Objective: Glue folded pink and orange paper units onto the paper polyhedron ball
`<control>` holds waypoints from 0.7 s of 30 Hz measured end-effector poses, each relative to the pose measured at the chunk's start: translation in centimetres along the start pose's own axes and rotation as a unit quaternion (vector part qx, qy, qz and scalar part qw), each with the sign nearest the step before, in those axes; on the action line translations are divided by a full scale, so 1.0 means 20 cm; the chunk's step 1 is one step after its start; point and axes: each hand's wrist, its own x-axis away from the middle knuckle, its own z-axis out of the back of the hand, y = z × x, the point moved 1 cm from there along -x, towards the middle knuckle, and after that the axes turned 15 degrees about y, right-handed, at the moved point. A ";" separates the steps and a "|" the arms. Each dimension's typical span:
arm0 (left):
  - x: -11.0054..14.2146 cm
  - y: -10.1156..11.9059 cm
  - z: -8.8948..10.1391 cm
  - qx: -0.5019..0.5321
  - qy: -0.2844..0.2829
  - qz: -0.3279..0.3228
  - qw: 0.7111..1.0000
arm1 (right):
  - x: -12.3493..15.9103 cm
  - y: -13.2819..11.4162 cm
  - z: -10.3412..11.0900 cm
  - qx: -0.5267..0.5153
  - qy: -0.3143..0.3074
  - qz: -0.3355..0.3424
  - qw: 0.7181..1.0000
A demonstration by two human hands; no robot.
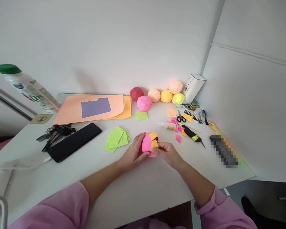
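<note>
Paper ball (146, 143) between left hand (132, 152) and right hand (169, 155). Slip pile (117, 138) left of the left hand; phone (75, 143) farther left, keys (58, 131) on phone's left. Glue tube (168, 125) and scissors (181, 118) behind right hand. Ball cluster (153, 95) at rear, left of carton (194, 88).

Creased matt paper on a smooth white bench (145, 187), among plastic, metal and cloth.
The pink-and-orange ball (146, 143) is matt paper with crisp creases, and the faceted balls (144, 103) look the same, without shine. The green slips (116, 139) are thin, smooth paper; the large peach sheet (70, 109) and the purple piece (96, 107) on it look matt and papery too. The black phone (75, 142) has a smooth, glass-like face, its white cable (26, 167) a plastic look. The keys (56, 133) are metal. The bottle (35, 89) is smooth white plastic with a green plastic cap (8, 69), and the sleeves (59, 205) are soft pink cloth, lightly wrinkled.
</note>
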 end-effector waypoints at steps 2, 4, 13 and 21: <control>0.00 0.00 0.00 0.004 -0.002 0.003 1.000 | 0.01 -0.01 -0.01 0.003 -0.004 0.003 1.000; 0.00 0.00 0.00 0.010 0.001 0.007 1.000 | 0.01 -0.02 -0.01 -0.010 -0.018 0.011 1.000; 0.00 -0.01 0.00 0.016 0.018 0.029 0.999 | 0.02 -0.03 -0.01 0.041 0.037 0.103 0.993; 0.02 -0.03 -0.03 0.025 -0.036 0.028 0.999 | 0.02 -0.01 -0.01 0.001 0.028 0.051 0.998</control>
